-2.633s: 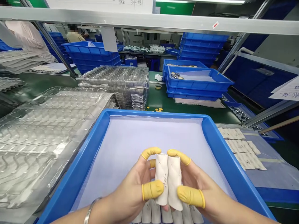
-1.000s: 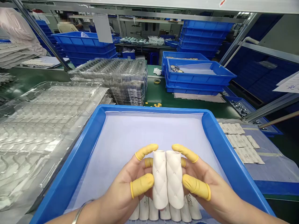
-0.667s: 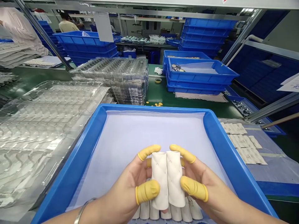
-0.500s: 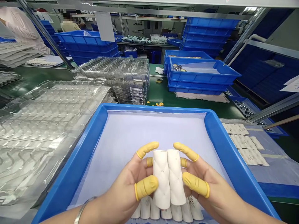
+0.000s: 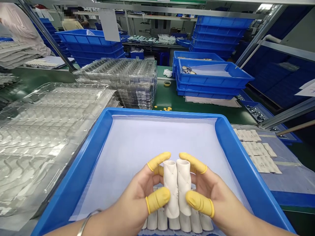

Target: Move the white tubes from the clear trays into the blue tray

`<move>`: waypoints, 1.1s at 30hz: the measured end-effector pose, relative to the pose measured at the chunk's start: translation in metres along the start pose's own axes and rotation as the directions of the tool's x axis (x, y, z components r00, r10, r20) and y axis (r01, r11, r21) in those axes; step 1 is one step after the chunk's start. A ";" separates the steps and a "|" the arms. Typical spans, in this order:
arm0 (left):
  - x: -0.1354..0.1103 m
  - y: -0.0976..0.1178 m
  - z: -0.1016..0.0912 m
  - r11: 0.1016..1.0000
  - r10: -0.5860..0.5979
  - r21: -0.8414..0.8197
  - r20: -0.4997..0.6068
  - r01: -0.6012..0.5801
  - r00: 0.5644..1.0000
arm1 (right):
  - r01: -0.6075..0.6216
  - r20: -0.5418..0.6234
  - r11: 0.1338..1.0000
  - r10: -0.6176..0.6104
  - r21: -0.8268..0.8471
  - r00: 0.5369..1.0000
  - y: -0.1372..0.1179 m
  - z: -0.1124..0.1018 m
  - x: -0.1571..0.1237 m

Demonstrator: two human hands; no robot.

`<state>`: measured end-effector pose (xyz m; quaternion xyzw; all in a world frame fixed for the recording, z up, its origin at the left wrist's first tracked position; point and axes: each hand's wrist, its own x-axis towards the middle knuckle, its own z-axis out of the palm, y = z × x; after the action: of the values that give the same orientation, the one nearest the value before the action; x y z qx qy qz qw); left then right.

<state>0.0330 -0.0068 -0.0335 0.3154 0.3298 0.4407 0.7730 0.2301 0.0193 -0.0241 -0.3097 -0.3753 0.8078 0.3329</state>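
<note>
Two white hollow tubes with a wavy, twisted surface are held side by side above a blue tray. My left hand grips the left white tube, thumb in front and fingers behind. Around the right white tube, my right hand is closed in the same way. Yellow finger cots cover the thumbs and fingertips I can see. Below them, a row of several similar tubes lies at the near end of the tray, on a white liner.
Clear moulded trays lie at left, with a tall stack of clear trays behind. Blue bins stand at back right, one with metal parts. More white tubes lie in rows at right. A metal post rises at left.
Both tubes have tipped so their open upper ends now show. My hands have drawn slightly closer together around them.
</note>
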 end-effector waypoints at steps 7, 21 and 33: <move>-0.006 0.001 0.000 0.819 0.262 0.507 0.086 -0.268 0.961 | 0.259 0.003 0.800 -0.306 -0.541 0.952 0.004 0.001 -0.002; 0.001 -0.011 -0.011 0.375 0.560 0.579 0.481 -0.724 0.675 | 0.566 0.316 0.319 -0.580 -0.760 0.751 -0.002 0.004 -0.008; 0.000 0.007 -0.005 0.788 0.445 0.487 -0.026 -0.377 0.895 | 0.533 0.228 0.312 -0.656 -0.786 0.720 -0.006 -0.005 -0.005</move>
<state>0.0258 -0.0025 -0.0313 0.5258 0.4026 0.5260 0.5336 0.2382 0.0206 -0.0208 -0.3179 -0.7634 0.3371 0.4500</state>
